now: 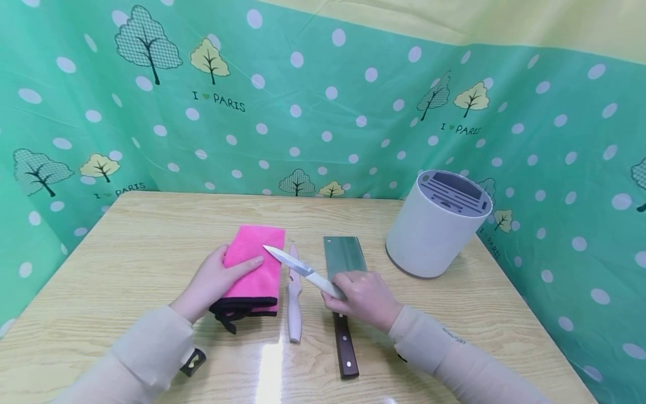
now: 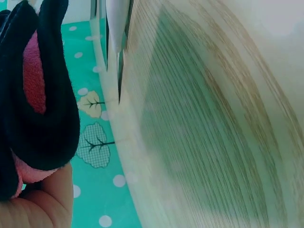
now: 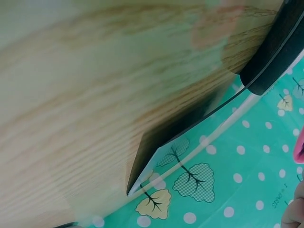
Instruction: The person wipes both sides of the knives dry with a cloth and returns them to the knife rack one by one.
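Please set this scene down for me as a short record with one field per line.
Left hand: holds a folded pink cloth with black trim
Right hand: grips a white-handled knife
Blade tip: over the cloth in the head view; contact unclear
Second knife: lies on the table, beside the cloth
Cleaver: on the table, dark handle toward the person
Knife block: white, slotted top, far right
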Action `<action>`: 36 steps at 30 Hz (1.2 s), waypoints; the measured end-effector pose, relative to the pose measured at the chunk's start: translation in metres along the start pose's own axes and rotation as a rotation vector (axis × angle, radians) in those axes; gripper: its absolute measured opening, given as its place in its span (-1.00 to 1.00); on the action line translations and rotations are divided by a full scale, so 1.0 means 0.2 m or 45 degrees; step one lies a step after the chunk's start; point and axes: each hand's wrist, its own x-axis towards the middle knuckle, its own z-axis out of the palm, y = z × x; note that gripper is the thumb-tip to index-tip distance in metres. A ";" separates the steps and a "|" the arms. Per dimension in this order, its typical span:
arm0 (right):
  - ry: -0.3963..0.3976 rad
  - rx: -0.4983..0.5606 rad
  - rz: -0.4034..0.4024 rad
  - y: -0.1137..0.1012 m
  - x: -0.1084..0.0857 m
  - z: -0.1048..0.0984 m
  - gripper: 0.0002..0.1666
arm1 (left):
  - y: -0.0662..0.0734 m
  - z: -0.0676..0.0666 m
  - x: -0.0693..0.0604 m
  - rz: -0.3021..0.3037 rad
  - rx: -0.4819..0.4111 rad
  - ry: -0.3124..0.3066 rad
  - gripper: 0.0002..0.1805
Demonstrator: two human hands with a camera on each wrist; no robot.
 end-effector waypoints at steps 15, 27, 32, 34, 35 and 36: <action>-0.038 0.024 0.009 -0.01 0.00 0.01 -0.70 | 0.00 0.03 -0.01 -0.024 -0.097 -0.036 -0.13; -0.045 0.049 0.013 -0.01 0.01 0.01 -0.71 | 0.01 0.05 -0.02 -0.002 -0.083 -0.027 -0.14; -0.052 0.053 0.021 -0.02 0.02 0.01 -0.72 | 0.01 0.06 -0.02 0.004 -0.077 -0.025 -0.13; -0.054 0.053 0.022 -0.02 0.02 0.01 -0.73 | 0.01 0.07 -0.02 0.008 -0.081 -0.028 -0.14; -0.056 0.053 0.024 -0.02 0.02 0.01 -0.73 | 0.01 0.07 -0.03 0.011 -0.086 -0.031 -0.15; -0.055 0.051 0.023 -0.02 0.03 0.01 -0.73 | 0.01 0.07 -0.03 0.013 -0.092 -0.034 -0.16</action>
